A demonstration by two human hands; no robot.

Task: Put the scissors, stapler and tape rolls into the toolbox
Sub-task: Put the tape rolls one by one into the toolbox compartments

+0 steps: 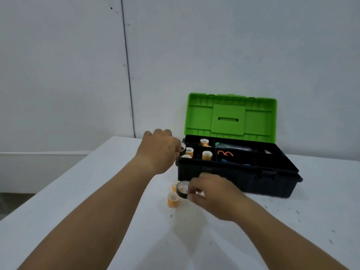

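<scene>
On table [78, 191]: two orange rolls [173, 199]; toolbox [233, 180]: four.

Plastic toolbox [237, 182] on a matt white table [78, 191]

Its green lid [229, 115] looks smooth and slightly glossy; the black base is duller plastic.

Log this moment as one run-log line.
left hand: black tape roll at toolbox edge | right hand: second black roll | table: two orange rolls

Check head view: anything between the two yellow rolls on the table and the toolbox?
Yes. The right hand, holding a black roll, sits between the yellow rolls and the toolbox front wall. Otherwise bare table.
</scene>
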